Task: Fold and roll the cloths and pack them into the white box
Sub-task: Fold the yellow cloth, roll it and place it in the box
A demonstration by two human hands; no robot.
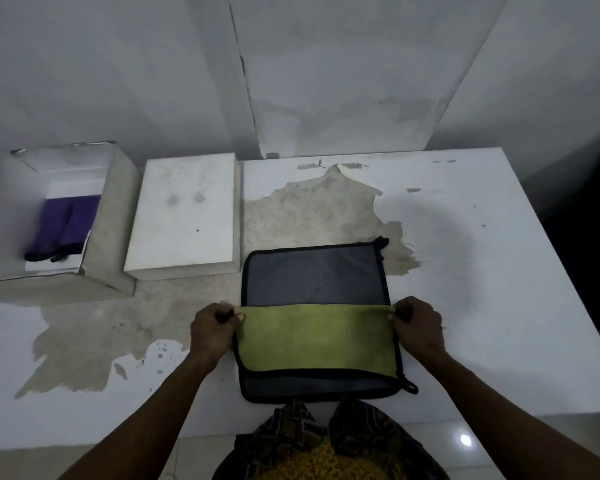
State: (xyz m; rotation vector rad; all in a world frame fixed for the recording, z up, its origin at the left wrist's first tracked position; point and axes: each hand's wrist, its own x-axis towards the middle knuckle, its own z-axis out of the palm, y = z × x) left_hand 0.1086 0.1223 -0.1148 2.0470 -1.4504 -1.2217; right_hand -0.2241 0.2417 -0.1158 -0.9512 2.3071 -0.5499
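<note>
A two-sided cloth (314, 336), grey on one face and yellow-green on the other with black trim, lies flat on the white table (482, 271) in front of me. A band of it is turned over so the green face shows across the grey. My left hand (212, 329) pinches the left end of that fold and my right hand (417, 325) pinches the right end. At the far left stands the open white box (118, 216), with rolled purple cloths (65, 226) lying inside it.
The white box lid (186, 216) lies flat between the box and the cloth. The table's surface is peeled to bare patches around the middle. A wall runs close behind, and the table's right edge drops to a dark area.
</note>
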